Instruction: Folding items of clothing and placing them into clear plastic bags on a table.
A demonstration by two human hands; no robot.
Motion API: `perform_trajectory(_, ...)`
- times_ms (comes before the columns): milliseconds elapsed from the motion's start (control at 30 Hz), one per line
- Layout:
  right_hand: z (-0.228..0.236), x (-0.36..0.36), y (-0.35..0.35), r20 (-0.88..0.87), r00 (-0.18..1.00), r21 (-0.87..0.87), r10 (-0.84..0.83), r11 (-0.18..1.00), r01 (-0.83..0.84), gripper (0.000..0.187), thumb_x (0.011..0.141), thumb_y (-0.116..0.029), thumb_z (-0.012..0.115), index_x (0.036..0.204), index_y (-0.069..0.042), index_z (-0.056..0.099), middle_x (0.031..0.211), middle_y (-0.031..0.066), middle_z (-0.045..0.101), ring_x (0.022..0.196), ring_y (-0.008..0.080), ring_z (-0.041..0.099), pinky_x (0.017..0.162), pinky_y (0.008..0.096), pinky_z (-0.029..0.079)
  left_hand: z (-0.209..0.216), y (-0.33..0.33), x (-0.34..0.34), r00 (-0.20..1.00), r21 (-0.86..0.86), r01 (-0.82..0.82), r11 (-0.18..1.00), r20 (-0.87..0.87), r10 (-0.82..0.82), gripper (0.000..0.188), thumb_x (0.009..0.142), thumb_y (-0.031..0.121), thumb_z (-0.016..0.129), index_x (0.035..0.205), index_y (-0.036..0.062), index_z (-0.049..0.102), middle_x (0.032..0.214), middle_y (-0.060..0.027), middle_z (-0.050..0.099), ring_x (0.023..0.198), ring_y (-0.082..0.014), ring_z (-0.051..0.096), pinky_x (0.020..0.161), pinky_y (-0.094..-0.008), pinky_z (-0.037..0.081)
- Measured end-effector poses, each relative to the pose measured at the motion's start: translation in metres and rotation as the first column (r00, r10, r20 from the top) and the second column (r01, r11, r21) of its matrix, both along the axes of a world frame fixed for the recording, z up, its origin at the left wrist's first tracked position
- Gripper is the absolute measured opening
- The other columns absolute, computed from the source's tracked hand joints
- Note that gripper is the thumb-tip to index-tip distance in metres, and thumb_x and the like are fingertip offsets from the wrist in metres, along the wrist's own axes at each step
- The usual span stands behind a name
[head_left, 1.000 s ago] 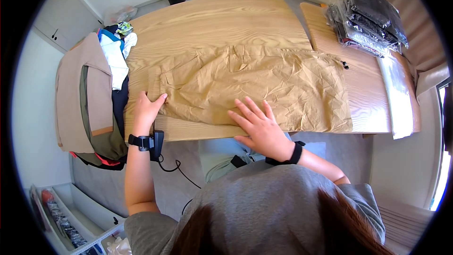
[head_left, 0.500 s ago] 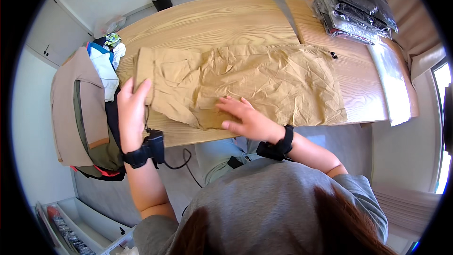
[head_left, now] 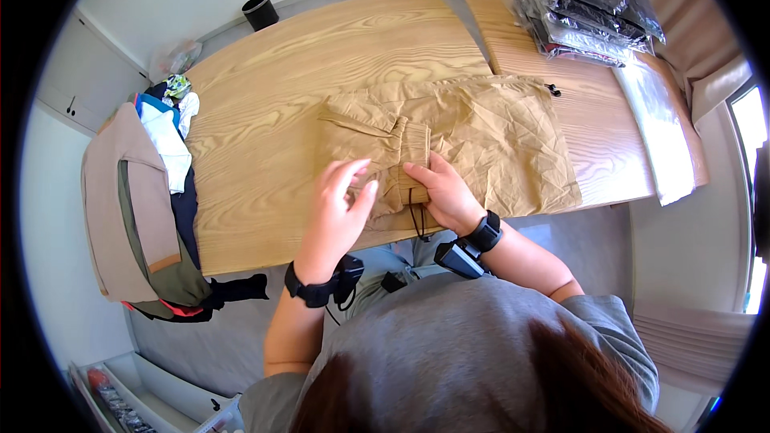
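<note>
A pair of tan trousers (head_left: 505, 140) lies creased across the near part of the table, folded over on itself. Its gathered elastic waistband (head_left: 415, 140) rests on top of the fabric, and a dark drawstring (head_left: 417, 215) hangs from it past the table edge. My right hand (head_left: 451, 195) pinches the waistband's near end, thumb on top and fingers partly hidden. Just left of it, my left hand (head_left: 337, 204) hovers over the folded part with fingers curved and apart from the thumb, holding nothing. A small black cord toggle (head_left: 553, 90) sits at the far right corner of the trousers.
Several garments hang and lie in a heap (head_left: 132, 192) over the table's left side. At the far right stands a stack of dark clothing in clear bags (head_left: 597, 8), with clear plastic sleeves (head_left: 658, 136) beside it. A black bin (head_left: 259, 13) stands beyond the table.
The waistband end has been folded from the left over to the right, onto the rest of the trousers. My left hand has moved right and off the fabric; my right hand has taken hold of the waistband.
</note>
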State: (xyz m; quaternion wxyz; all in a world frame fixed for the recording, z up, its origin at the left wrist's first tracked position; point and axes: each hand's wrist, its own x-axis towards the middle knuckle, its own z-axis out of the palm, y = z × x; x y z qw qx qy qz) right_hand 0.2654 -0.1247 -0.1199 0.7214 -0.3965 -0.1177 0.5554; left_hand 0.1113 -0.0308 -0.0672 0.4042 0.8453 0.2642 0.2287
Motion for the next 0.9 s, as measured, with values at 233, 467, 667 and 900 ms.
perform_trajectory(233, 0.043, 0.01, -0.004, 0.403, 0.912, 0.098, -0.073, 0.995, 0.037, 0.039, 0.088, -0.013, 0.057, 0.119, 0.007, 0.045, 0.114, 0.0142, 0.058, 0.101, 0.0174, 0.054, 0.088, 0.0276, 0.043, -0.022, 0.005, -0.031, 0.976, 0.267, -0.217, 0.939, 0.094, 0.199, 0.03, 0.085, 0.009, 0.06, 0.113, 0.0007, 0.054, 0.113, -0.0151, 0.054, 0.107, -0.0302, 0.051, 0.093, -0.0367, 0.041)
perform_trajectory(467, -0.027, 0.046, -0.011, 0.746, 0.664, -0.217, -0.051, 0.925, 0.314, 0.051, 0.088, -0.02, 0.06, 0.127, 0.008, 0.041, 0.109, 0.0207, 0.06, 0.101, 0.0248, 0.058, 0.087, 0.0304, 0.045, -0.039, 0.013, -0.023, 0.956, -0.036, -0.292, 0.956, -0.04, 0.29, 0.044, 0.09, 0.026, 0.058, 0.122, -0.0031, 0.048, 0.11, -0.0199, 0.056, 0.105, -0.0304, 0.052, 0.09, -0.0376, 0.043)
perform_trajectory(667, -0.033, 0.042, -0.013, 0.747, 0.648, -0.124, -0.147, 0.927, 0.353, 0.048, 0.09, -0.017, 0.056, 0.129, 0.006, 0.039, 0.107, 0.0196, 0.061, 0.099, 0.023, 0.058, 0.085, 0.031, 0.045, -0.039, 0.024, -0.009, 0.934, -0.004, -0.326, 0.945, -0.156, 0.321, 0.062, 0.087, 0.038, 0.061, 0.125, -0.0077, 0.045, 0.111, -0.0239, 0.057, 0.101, -0.0321, 0.056, 0.087, -0.0375, 0.044)
perform_trajectory(900, -0.013, 0.034, -0.021, 0.659, 0.731, -0.18, -0.178, 0.906, 0.383, 0.046, 0.089, -0.01, 0.056, 0.131, -0.002, 0.039, 0.111, 0.0192, 0.057, 0.103, 0.0265, 0.056, 0.087, 0.0336, 0.045, -0.045, 0.033, -0.002, 0.966, -0.396, -0.236, 0.887, 0.007, 0.26, 0.051, 0.087, 0.028, 0.062, 0.121, -0.0081, 0.048, 0.11, -0.0169, 0.061, 0.097, -0.0228, 0.059, 0.086, -0.0322, 0.045)
